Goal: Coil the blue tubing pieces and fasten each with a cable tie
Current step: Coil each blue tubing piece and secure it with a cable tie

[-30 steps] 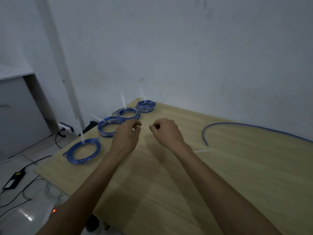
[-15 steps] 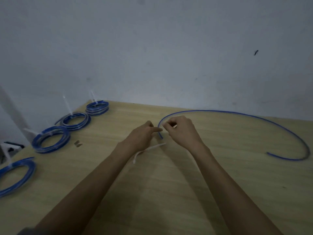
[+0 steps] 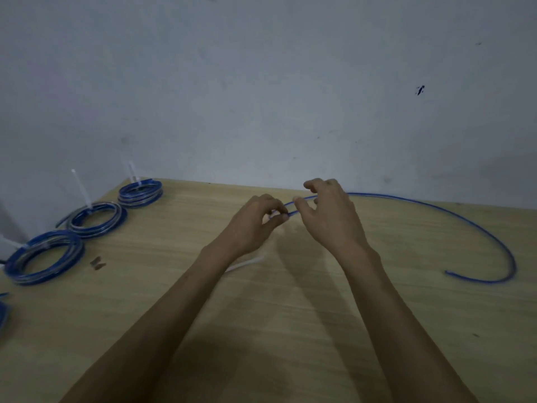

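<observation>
A long loose piece of blue tubing lies in a wide arc across the back right of the wooden table. Its near end is pinched between thumb and fingers of my left hand. My right hand holds the same tubing a little further along, fingers curled over it. A white cable tie lies flat on the table, partly hidden under my left wrist. Three coiled and tied blue tubing rings sit in a row at the left.
The edge of another blue coil shows at the far left border. A small dark scrap lies near the coils. A grey wall stands directly behind the table's back edge.
The view swung right from the coils to the loose tubing. Both hands reached its near end and took hold; now they have lifted it slightly off the table.
</observation>
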`<state>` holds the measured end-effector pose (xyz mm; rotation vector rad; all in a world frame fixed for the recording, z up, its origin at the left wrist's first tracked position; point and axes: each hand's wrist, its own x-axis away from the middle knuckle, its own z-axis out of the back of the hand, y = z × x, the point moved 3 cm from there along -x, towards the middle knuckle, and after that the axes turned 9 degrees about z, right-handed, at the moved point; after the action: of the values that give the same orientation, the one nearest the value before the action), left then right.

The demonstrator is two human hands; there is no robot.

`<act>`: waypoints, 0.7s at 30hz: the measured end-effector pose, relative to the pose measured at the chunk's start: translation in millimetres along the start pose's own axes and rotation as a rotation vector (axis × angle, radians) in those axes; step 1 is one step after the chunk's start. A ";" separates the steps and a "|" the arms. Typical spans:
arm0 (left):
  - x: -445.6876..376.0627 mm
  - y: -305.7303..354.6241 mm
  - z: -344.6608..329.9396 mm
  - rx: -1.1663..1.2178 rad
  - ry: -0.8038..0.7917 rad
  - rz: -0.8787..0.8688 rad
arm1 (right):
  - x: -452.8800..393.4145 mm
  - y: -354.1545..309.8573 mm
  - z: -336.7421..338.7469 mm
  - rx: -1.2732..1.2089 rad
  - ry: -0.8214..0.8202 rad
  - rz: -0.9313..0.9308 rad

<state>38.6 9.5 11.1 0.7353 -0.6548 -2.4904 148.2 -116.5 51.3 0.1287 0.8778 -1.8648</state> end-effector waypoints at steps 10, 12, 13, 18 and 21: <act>3.1 51.9 17.1 0.487 -0.034 0.086 | -1.3 -12.8 36.6 -0.167 0.223 0.087; 3.6 51.6 17.0 0.492 -0.056 0.090 | -2.9 -8.3 45.9 -0.272 0.329 0.077; 3.4 51.0 17.2 0.487 -0.072 0.090 | -3.8 -4.5 50.8 -0.323 0.389 0.064; 4.8 54.8 21.7 0.599 -0.120 0.122 | -2.3 16.3 62.3 -0.357 0.541 0.006; 4.4 59.2 28.6 0.793 -0.066 0.198 | -0.2 16.5 50.9 -0.288 0.528 0.071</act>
<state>35.4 -30.3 63.5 0.7924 -1.6902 -2.0400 176.9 -151.3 80.0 0.4806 1.4717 -1.6387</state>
